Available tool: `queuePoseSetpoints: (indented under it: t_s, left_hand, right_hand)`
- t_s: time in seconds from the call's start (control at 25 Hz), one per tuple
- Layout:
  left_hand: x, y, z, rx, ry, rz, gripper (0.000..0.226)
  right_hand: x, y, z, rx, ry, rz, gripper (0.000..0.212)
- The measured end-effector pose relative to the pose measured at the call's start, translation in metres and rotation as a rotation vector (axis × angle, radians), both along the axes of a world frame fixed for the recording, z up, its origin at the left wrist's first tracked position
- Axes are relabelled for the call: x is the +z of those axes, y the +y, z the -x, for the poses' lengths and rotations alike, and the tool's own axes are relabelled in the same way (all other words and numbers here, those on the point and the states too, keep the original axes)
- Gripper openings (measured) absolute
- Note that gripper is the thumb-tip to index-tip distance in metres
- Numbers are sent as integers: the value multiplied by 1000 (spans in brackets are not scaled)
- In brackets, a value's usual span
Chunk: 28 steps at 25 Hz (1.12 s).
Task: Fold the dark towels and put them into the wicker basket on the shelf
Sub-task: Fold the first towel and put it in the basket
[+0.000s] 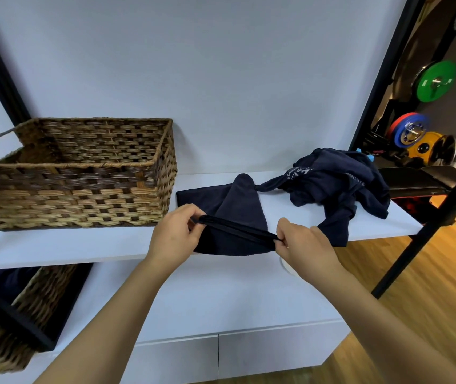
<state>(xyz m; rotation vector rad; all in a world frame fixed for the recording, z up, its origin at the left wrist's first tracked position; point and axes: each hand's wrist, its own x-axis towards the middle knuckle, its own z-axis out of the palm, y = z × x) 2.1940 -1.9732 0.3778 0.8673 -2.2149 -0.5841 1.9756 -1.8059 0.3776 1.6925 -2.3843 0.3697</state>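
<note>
- Left hand (175, 236) and right hand (303, 243) each pinch one end of the dark towel's (238, 212) near hem, stretched taut between them.
- Towel lies on the white shelf (82, 245); judged light, limp, unbreakable; hem corners grip best.
- Crumpled towels (340, 187) at two o'clock; wicker basket (77, 173), open-topped, at ten o'clock.

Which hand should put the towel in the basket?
Probably the left hand. It pinches the towel on the side nearer the wicker basket, while the right hand holds the far end.
</note>
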Motion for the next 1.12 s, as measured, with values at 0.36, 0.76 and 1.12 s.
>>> queuePoseSetpoints:
  t_s: [0.36,0.76,1.12]
  left_hand:
    - [3,7,-2,-8,12,-65,11]
    - [45,8,3,-11,132,-166,12]
    - [200,-24,7,-51,329,-110,14]
  right_hand:
    - [-17,5,20,227,392,-51,41]
    - [22,-7,19,218,189,97,21]
    - [169,-40,32,384,-520,422,31]
